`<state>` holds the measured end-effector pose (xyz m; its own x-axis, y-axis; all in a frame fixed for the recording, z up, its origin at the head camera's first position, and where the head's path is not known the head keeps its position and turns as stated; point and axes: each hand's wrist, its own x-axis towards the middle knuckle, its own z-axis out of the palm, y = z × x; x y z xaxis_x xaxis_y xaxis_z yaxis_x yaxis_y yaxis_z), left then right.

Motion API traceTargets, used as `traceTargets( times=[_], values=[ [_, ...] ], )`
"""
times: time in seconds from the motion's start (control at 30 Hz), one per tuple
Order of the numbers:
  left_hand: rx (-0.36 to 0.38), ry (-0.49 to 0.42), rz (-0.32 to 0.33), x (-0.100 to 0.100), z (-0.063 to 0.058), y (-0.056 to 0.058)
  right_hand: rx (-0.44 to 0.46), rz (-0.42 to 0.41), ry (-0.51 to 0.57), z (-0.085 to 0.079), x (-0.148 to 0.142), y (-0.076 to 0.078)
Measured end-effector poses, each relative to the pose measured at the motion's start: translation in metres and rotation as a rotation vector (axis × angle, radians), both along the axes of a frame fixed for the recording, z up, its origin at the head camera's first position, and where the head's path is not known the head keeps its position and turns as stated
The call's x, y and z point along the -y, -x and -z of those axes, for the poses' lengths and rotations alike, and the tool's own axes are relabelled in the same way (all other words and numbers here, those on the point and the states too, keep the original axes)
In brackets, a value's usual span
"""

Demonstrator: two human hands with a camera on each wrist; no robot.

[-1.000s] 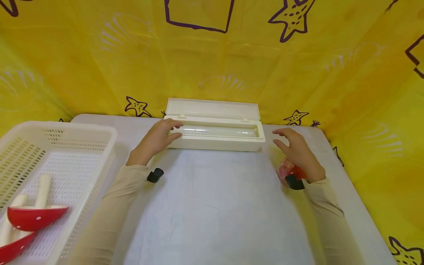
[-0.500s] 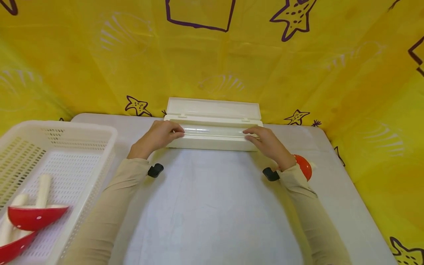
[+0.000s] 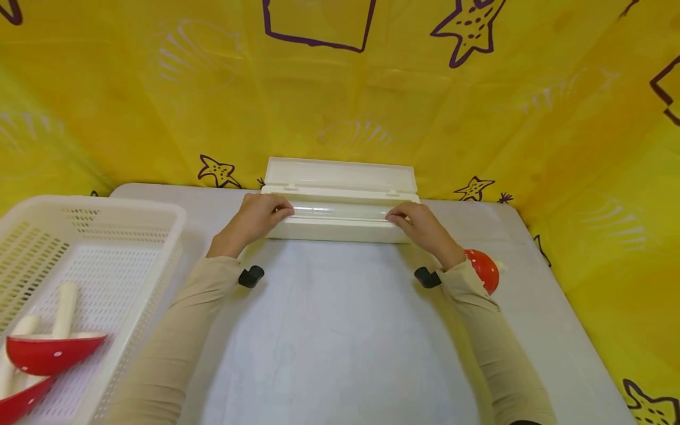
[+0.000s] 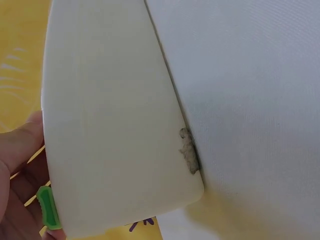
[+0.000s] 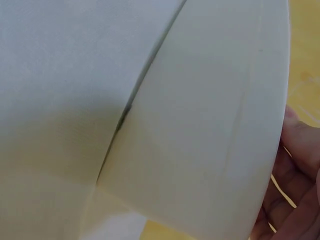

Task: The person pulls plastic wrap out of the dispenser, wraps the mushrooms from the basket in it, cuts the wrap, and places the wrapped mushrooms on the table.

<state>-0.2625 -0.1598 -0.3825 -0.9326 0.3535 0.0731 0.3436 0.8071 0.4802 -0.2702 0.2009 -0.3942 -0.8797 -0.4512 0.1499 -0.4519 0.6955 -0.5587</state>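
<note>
Nearest me, at my left, one white basket holds two red ladles with pale handles. One red thing with white dots (partly hidden by my right sleeve) is on the one table. Farther off, my two hands — left hand and right hand — have fingers curled, thumbs closed against fingertips, pinching one clear film roll near its two ends. It lies inside one cream box. One green piece sits at the box's edge, beside my left hand. Behind rises one lid, then one yellow cloth.
</note>
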Motion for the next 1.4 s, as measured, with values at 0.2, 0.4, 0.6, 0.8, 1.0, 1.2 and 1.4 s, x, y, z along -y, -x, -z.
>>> traceTargets(
  times=[0.2, 0.4, 0.6, 0.8, 1.0, 1.2, 1.4],
  values=[
    [-0.017, -0.065, -0.002, 0.000, 0.008, 0.003, -0.010, 0.040, 0.011, 0.007, 0.004, -0.001],
    [-0.057, -0.080, -0.005, -0.001, 0.011, 0.002, 0.019, 0.031, 0.023, 0.007, 0.003, -0.002],
    [-0.112, -0.072, -0.013, -0.002, 0.010, 0.002, 0.033, 0.002, 0.009, 0.004, 0.003, 0.000],
    [-0.145, -0.094, -0.009, -0.004, 0.010, 0.003, 0.007, 0.057, 0.007, 0.007, 0.004, 0.003],
    [-0.180, -0.108, -0.014, -0.005, 0.009, 0.003, -0.073, 0.075, 0.032, 0.011, 0.006, 0.003],
    [-0.180, -0.129, -0.030, -0.006, 0.004, 0.002, -0.100, 0.098, 0.091, 0.009, 0.007, 0.001],
    [-0.167, -0.160, -0.036, -0.006, -0.002, 0.001, -0.115, 0.095, 0.151, 0.004, 0.009, 0.001]
  ],
)
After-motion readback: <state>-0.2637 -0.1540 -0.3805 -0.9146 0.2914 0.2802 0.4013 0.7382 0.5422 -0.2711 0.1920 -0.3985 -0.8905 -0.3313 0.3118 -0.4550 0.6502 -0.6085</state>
